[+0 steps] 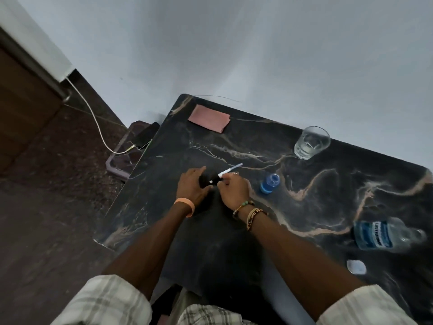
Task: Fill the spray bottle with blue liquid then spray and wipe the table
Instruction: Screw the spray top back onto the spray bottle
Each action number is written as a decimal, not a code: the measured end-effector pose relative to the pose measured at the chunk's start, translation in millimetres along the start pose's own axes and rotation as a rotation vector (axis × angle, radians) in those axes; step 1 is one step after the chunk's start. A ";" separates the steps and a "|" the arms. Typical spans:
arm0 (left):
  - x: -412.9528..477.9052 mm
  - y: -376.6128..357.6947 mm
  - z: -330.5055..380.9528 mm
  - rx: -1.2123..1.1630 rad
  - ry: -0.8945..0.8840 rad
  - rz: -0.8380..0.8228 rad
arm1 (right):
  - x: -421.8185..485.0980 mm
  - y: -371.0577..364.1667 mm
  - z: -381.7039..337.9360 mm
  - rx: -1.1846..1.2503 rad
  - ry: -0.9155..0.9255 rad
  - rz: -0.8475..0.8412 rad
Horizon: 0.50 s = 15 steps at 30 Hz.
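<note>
A small spray bottle [269,182] with blue liquid in it stands uncapped on the dark marble table [328,195], just right of my hands. Its spray head [228,171], black with a white stem and a thin dip tube pointing away to the right, is off the bottle and held between both hands. My left hand [192,184] wraps the black top. My right hand [234,187] pinches the white stem. A folded pink cloth [209,118] lies at the table's far left corner.
A clear drinking glass [311,141] stands at the far edge. A larger plastic bottle with a blue label [384,233] lies at the right, and a white cap [356,266] rests nearer me. Left of the table, a phone [145,137] on a cable sits on a low stand.
</note>
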State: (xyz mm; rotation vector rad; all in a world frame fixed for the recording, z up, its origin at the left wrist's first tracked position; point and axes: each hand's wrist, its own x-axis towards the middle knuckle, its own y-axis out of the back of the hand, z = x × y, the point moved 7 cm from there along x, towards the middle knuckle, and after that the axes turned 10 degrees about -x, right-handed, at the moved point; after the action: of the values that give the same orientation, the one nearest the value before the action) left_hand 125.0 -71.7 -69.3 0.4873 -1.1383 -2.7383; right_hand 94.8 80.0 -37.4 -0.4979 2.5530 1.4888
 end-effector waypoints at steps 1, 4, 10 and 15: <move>5.7 -3.2 1.6 0.013 -0.015 -0.037 | 4.3 -3.4 1.9 0.033 -0.056 0.003; 16.5 -12.4 13.6 0.059 -0.093 -0.112 | 10.8 -12.2 6.3 0.081 -0.158 -0.008; 24.3 -21.4 22.4 0.074 -0.151 -0.105 | 14.4 -20.1 7.9 0.216 -0.223 0.009; 23.7 -6.0 28.2 -0.123 -0.087 0.015 | 11.0 -9.2 8.0 0.316 -0.220 0.037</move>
State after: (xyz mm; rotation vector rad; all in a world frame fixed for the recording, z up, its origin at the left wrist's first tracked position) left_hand 93.0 -54.5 -60.6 0.3457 -0.9797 -2.8194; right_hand 87.4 80.5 -52.1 -0.2297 2.5616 1.0518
